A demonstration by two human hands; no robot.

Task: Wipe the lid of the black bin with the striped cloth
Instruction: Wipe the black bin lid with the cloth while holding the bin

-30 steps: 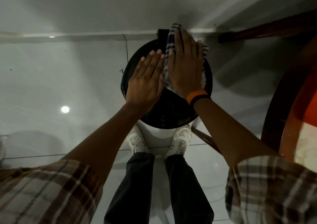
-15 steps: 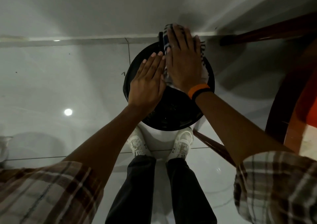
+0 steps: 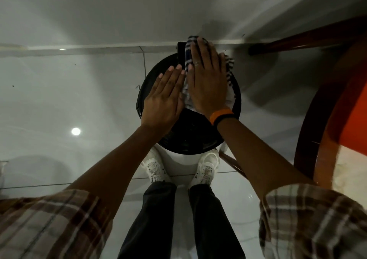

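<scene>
The black bin's round lid (image 3: 190,135) lies straight below me, glossy and speckled near its front. My right hand (image 3: 208,80) presses flat on the striped cloth (image 3: 230,68), which covers the lid's far right part and reaches over the back rim by the hinge (image 3: 181,54). The cloth shows at my fingertips, beside my palm and between the two hands. My left hand (image 3: 164,100) rests flat on the lid's left side, fingers together, touching the cloth's edge. The bin's body is hidden under the lid.
White tiled floor (image 3: 79,104) and a white wall (image 3: 119,10) meet just behind the bin. A dark wooden table with an orange top (image 3: 349,108) stands at the right, one leg (image 3: 232,161) near my right shoe. My feet stand against the bin's front.
My right hand and the cloth slid a little farther toward the lid's back rim. My left hand has stayed flat in the same place.
</scene>
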